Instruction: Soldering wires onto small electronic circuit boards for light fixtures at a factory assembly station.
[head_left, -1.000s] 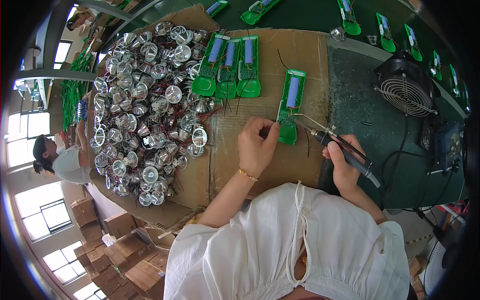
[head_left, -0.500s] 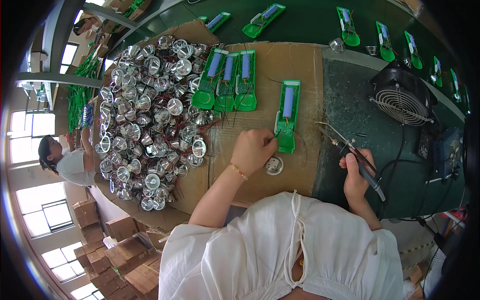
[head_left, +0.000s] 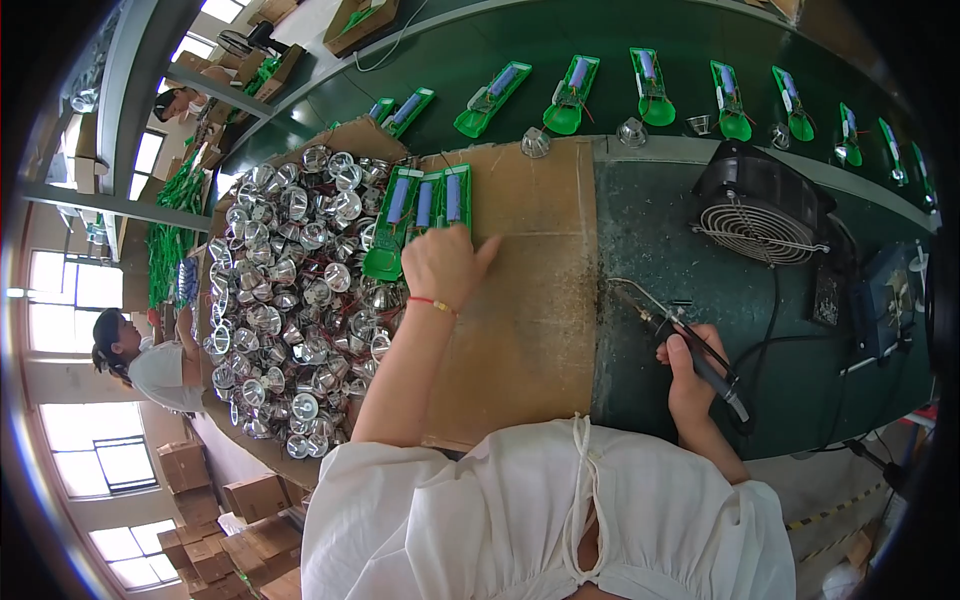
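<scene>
Three green cases [head_left: 384,262] lie side by side at the upper left of centre of the frame, each with a blue cell [head_left: 424,205] along its upper part. Over their lower ends, mostly across the middle and right ones, comes the left hand [head_left: 441,266], back up, thumb stuck out to the right; its fingers are hidden, so whether its grip is wide or holding a case cannot be told. A red band [head_left: 434,304] circles that wrist. Right of centre, the right hand [head_left: 692,362] has its grip wrapped around a black iron [head_left: 664,328], the tip pointing to the upper left over the green bench [head_left: 630,400]. Cardboard [head_left: 530,330] covers the bench in the centre, and a heap of silver cups [head_left: 290,290] fills the left. Above the iron stands a black fan [head_left: 765,185], with a blue box [head_left: 888,295] at the far right. More cases [head_left: 565,118] line the top, loose cups [head_left: 536,143] near some. At the left edge, a person [head_left: 165,375] in white faces right, above stacked cartons [head_left: 185,468].
</scene>
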